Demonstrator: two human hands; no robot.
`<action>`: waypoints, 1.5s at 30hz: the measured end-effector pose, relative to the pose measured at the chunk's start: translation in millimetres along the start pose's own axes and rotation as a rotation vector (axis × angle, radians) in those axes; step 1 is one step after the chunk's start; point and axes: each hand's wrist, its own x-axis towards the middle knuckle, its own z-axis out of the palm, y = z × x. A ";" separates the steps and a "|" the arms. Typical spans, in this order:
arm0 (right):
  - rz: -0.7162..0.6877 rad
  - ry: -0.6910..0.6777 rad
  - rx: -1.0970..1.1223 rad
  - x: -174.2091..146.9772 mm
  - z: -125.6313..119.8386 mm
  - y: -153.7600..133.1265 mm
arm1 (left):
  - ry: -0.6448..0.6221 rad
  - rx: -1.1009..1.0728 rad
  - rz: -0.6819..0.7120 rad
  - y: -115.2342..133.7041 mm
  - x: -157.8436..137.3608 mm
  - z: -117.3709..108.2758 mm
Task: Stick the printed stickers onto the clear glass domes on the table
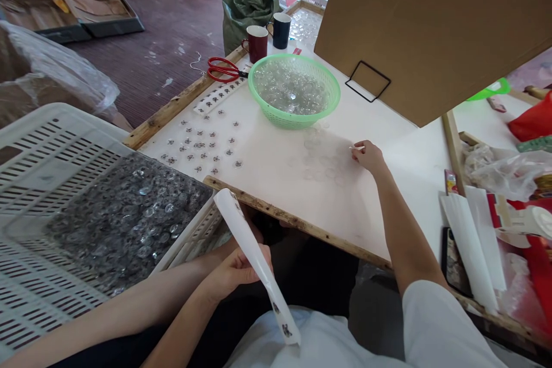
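Near six o'clock, your left hand (241, 269) grips a curled printed strip (252, 244); at three, your right hand (367, 156) pinches something small and pale (357, 148) above the counter (366, 213). You're apparently applying prints; next calls for careful alignment.

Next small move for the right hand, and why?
Probably bring the right hand left to the clear round discs: it seems to pinch a small white piece, and these look plain, unlike the dark-printed clear discs farther left.
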 end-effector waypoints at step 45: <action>-0.937 -1.111 0.149 -206.8 59.2 -202.4 | 0.208 -0.292 0.288 21.8 -16.1 17.4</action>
